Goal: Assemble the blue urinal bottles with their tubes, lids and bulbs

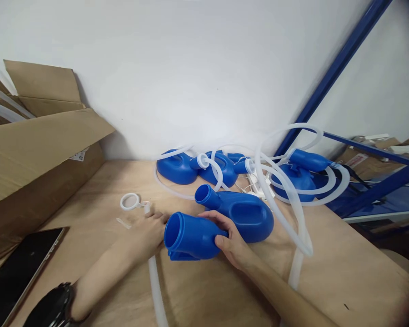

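The right hand [234, 243] holds a blue cup [199, 236] by its narrower end, long axis sideways, open mouth toward the left hand [152, 232] (fingers partly hidden, so I cannot tell its grip). Brown tabletop [98, 200] lies beneath both hands; a white wall [191, 81] rises beyond them.

Open cardb. box [54, 190] on L; phone [23, 268] nr it; blue rack [331, 76] R

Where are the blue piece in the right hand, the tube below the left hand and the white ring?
Blue piece [198, 237], head view: middle of its side.
Tube [157, 290], head view: its lower stretch.
White ring [130, 209], head view: its lower band.
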`<state>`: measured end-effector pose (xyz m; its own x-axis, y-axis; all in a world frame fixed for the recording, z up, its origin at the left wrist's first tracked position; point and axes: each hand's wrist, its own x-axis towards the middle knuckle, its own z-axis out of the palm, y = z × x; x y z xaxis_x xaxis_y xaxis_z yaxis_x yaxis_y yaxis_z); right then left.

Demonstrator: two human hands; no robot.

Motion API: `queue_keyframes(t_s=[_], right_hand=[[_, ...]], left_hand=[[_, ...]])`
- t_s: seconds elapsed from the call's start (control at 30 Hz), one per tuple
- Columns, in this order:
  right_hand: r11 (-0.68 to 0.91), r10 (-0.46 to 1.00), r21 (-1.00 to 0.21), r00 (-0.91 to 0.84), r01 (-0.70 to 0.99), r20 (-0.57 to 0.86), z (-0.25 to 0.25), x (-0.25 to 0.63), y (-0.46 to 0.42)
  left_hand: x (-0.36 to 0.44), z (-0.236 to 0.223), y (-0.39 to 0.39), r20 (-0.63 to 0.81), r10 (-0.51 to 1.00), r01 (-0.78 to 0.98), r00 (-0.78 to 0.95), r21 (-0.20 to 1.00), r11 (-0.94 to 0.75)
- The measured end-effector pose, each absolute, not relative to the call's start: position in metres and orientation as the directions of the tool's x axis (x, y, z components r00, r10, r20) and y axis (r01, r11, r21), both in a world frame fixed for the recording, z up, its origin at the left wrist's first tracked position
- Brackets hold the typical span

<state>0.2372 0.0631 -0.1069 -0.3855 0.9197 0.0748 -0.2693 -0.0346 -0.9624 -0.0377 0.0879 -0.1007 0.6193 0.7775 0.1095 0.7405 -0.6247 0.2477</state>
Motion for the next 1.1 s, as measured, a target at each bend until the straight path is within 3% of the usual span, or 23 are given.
queue_keyframes(t_s=[0.23, 0.3, 0.37, 0.4, 0.6, 0.9, 1.1], right_hand=[[-0.089, 0.935, -0.924, -0.352, -0.372, 0.052, -0.107, 0.239, 0.063], [-0.077, 0.957, -0.926, -0.287, -0.369, 0.035, -0.106, 0.236, 0.062], [-0.067, 0.975, -0.933, -0.220, -0.354, 0.014, -0.105, 0.233, 0.062], [-0.067, 0.980, -0.936, -0.198, -0.347, 0.003, -0.105, 0.232, 0.062], [-0.051, 0.990, -0.942, -0.142, -0.332, -0.003, -0.107, 0.230, 0.061], [-0.005, 0.997, -0.970, -0.075, -0.242, 0.013, -0.105, 0.231, 0.055], [0.019, 0.997, -0.974, -0.070, -0.228, 0.036, -0.102, 0.230, 0.055]], left_hand=[[-0.054, -0.073, 0.087, 0.221, 0.844, 0.710, 0.488, 0.461, -0.531], [-0.064, -0.062, 0.076, 0.286, 0.897, 0.648, 0.337, 0.621, -0.441], [-0.066, -0.053, 0.062, 0.321, 0.931, 0.441, 0.172, 0.820, -0.364], [-0.064, -0.049, 0.055, 0.338, 0.932, 0.348, 0.134, 0.864, -0.364], [-0.032, -0.041, 0.039, 0.478, 0.856, 0.378, 0.196, 0.769, -0.516], [-0.042, -0.080, 0.045, 0.236, 0.955, 0.218, 0.181, 0.937, -0.273], [-0.036, -0.088, 0.042, 0.206, 0.962, 0.116, 0.178, 0.967, -0.229]])
